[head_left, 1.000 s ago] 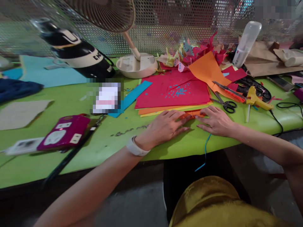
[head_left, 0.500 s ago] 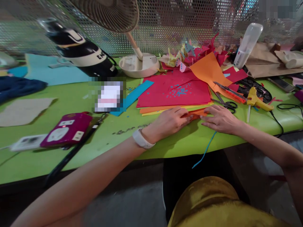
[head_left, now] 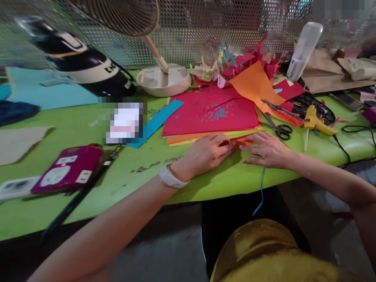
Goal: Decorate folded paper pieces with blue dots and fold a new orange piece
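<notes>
A folded piece of orange paper (head_left: pixel 241 141) lies at the table's front, between my two hands. My left hand (head_left: pixel 207 153), with a white band on its wrist, is closed on the paper's left end, thumb and fingers pinched together. From the right, my right hand (head_left: pixel 267 150) rests its fingertips on the other end, the thumb apart and lower. A thin blue strip (head_left: pixel 260 192) hangs from beneath that hand over the table edge. Just behind is a stack topped by red sheets (head_left: pixel 190 117), with small blue bits (head_left: pixel 219 112) scattered on it.
Scissors (head_left: pixel 280 129), a utility knife (head_left: pixel 282 111) and a yellow glue gun (head_left: pixel 319 123) lie to the right. Behind stand a fan base (head_left: pixel 179 84) and crumpled paper pieces (head_left: pixel 243 62). Leftward are a blue strip (head_left: pixel 164 117), a phone (head_left: pixel 125 121), a purple power socket (head_left: pixel 69 170) and a bottle (head_left: pixel 88 66).
The view has shifted slightly, so most things sit further left. My right thumb has spread away from its fingers. The blue strip hangs straighter; my left hand keeps its pinch.
</notes>
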A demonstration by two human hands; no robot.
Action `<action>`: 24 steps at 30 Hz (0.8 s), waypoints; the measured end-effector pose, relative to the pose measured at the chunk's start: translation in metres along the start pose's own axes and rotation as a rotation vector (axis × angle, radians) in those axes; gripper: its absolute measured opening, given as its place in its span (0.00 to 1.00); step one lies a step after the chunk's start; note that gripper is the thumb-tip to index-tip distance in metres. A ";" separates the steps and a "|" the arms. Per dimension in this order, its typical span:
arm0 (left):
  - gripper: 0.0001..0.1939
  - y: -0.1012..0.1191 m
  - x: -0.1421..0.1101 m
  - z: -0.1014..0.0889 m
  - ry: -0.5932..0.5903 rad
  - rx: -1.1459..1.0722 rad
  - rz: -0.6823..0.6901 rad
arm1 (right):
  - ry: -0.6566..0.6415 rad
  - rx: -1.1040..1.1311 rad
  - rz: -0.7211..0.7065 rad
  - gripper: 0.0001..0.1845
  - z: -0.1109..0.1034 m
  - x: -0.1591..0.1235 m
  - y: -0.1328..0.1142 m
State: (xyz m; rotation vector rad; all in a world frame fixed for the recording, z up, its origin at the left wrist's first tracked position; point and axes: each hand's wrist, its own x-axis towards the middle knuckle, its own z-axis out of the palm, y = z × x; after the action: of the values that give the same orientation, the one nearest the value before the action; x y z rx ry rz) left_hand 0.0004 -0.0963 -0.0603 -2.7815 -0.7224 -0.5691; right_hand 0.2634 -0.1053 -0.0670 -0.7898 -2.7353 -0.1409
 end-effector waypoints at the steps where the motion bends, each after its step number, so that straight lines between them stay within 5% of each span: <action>1: 0.17 0.000 0.000 0.000 0.005 0.002 -0.003 | -0.006 -0.001 0.005 0.27 0.000 0.000 0.000; 24: 0.16 0.005 -0.009 -0.003 -0.016 0.070 0.064 | 0.037 -0.008 0.017 0.26 0.002 0.000 -0.004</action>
State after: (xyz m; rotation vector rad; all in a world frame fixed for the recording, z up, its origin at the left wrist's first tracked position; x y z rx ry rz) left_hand -0.0054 -0.1053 -0.0619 -2.7368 -0.6417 -0.4998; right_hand 0.2604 -0.1085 -0.0686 -0.8044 -2.6942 -0.1606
